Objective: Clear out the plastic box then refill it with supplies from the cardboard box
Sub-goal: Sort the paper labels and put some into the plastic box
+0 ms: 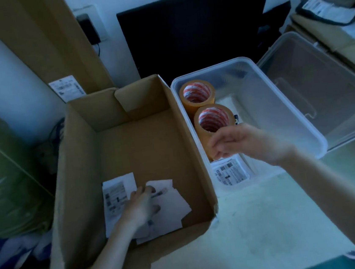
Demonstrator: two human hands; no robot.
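Brown cardboard is forming the open cardboard box [151,141] sitting at the left in the head view, side by side with the clear plastic box [280,109], whose lid [326,86] is lying open off its right edge. The left hand [140,207] is reaching down into the cardboard box's near left corner, its curled fingers resting on loose white paper labels [169,204]; whether it is gripping any is unclear. The right hand [241,142] is hovering over the plastic box's near left part, fingers loosely bent and holding nothing. Two tape rolls [197,92] are standing along the plastic box's left wall, and a label packet [231,172] is lying in its near left corner.
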